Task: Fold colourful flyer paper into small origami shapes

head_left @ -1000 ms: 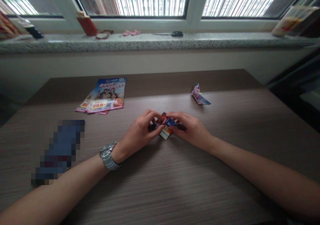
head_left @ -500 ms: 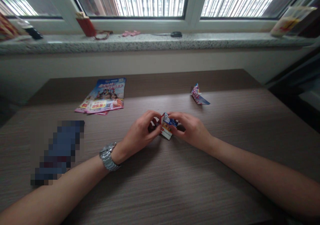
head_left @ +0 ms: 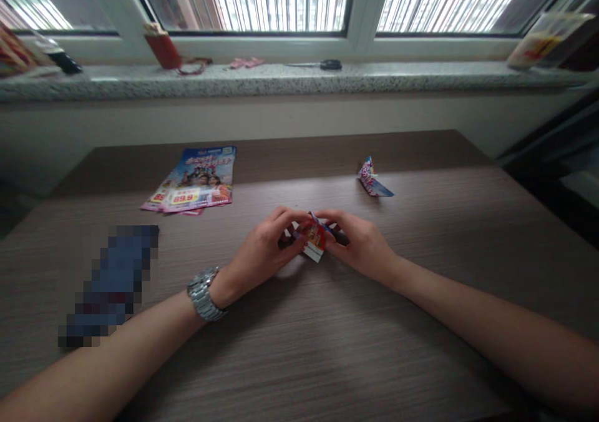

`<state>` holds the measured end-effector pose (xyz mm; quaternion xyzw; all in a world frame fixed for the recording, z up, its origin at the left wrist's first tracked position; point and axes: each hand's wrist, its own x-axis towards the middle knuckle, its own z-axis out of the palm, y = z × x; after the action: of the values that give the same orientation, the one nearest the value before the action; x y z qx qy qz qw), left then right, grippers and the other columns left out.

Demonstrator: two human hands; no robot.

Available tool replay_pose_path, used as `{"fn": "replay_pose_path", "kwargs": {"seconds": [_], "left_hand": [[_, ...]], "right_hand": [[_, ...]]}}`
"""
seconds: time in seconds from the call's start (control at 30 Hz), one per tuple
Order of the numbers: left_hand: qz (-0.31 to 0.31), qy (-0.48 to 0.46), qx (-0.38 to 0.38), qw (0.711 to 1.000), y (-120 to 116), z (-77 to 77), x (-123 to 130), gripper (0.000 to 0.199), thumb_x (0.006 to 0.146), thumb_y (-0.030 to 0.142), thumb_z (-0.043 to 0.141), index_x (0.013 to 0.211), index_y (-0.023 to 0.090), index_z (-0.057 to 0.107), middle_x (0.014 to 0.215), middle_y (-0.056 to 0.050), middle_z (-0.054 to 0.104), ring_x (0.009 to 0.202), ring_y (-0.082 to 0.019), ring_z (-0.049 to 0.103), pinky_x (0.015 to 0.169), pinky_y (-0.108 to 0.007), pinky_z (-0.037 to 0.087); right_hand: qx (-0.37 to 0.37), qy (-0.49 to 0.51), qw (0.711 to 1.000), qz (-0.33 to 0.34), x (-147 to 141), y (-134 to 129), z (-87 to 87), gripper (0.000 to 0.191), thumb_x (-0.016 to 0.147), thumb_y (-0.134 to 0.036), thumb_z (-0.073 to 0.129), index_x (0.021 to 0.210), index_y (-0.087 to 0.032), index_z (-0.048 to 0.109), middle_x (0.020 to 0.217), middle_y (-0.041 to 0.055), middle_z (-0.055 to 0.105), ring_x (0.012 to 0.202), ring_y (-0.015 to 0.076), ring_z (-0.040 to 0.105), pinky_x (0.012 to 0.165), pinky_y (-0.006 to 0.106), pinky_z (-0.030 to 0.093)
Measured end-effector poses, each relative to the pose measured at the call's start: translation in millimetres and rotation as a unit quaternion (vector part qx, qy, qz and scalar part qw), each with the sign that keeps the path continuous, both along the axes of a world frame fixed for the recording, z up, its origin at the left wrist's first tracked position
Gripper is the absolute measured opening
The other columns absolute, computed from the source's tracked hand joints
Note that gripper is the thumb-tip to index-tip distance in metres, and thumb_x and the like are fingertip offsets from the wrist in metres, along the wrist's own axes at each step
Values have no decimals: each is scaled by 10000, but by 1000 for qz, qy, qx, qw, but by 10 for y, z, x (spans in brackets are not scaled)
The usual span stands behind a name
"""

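Between my hands, just above the middle of the table, is a small piece of folded paper (head_left: 314, 240) printed in red, white and blue. My left hand (head_left: 271, 238), with a metal watch (head_left: 206, 294) on its wrist, pinches the paper's left side between thumb and fingers. On the opposite side my right hand (head_left: 358, 238) grips the paper's right edge the same way. Farther back to the right lies another folded paper shape (head_left: 372, 180), pink, white and blue, with a pointed top. My fingers partly hide the paper they hold.
A stack of printed flyers (head_left: 196, 181) lies at the back left of the wooden table (head_left: 299, 359). A pixelated dark blue object (head_left: 112, 284) is beside my left forearm. On the stone sill (head_left: 262, 82) are a red container (head_left: 162, 49) and a dark-handled tool (head_left: 327, 64).
The paper's upper part has shifted between my fingers: the black-and-white square code is out of sight and a red printed face shows instead. Both hands stay in nearly the same place.
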<state>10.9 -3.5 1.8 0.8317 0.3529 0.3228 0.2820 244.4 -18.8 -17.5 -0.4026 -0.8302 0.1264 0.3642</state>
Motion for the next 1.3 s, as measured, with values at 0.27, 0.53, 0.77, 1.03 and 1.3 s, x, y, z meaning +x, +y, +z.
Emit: {"fn": "replay_pose_path", "kwargs": {"seconds": [0.27, 0.53, 0.77, 1.03, 1.3], "left_hand": [[-20, 13, -6, 1000, 6, -14, -22, 294, 956, 181, 637, 1241, 250, 630, 1158, -50, 586, 941, -133, 627, 829, -259, 530], [-18, 30, 12, 999, 13, -41, -30, 307, 964, 208, 629, 1268, 253, 630, 1156, -60, 567, 884, -125, 625, 765, -252, 532], [-21, 63, 42, 997, 20, -51, -17, 187, 991, 226, 587, 1167, 204, 646, 1101, -65, 592, 895, -147, 611, 782, -280, 516], [-6, 63, 28, 998, 14, -66, -21, 182, 990, 234, 600, 1171, 226, 620, 1094, -39, 622, 861, -126, 624, 755, -250, 499], [28, 83, 12, 996, 29, 14, -38, 153, 921, 216, 675, 1059, 193, 615, 1000, -31, 630, 848, -149, 609, 747, -266, 481]], "right_hand": [[-3, 21, 1000, 3, -16, -3, -11, 343, 956, -208, 617, 1292, -239, 551, 1107, 57, 739, 932, 201, 726, 819, 332, 593], [-18, 38, 999, 6, -13, -10, 11, 320, 951, -172, 595, 1262, -234, 558, 1105, 55, 734, 915, 189, 727, 824, 328, 590], [-28, 38, 999, 7, -18, -11, 2, 259, 982, -220, 574, 1241, -221, 568, 1085, 67, 736, 919, 197, 728, 815, 327, 582], [-47, 33, 998, 5, -5, -1, -5, 310, 927, -182, 639, 1227, -233, 582, 1066, 57, 734, 945, 213, 717, 833, 337, 570], [-21, -4, 998, 64, -2, 33, -3, 259, 955, -187, 615, 1210, -227, 632, 1254, 105, 686, 1135, 237, 661, 980, 399, 542]]}}
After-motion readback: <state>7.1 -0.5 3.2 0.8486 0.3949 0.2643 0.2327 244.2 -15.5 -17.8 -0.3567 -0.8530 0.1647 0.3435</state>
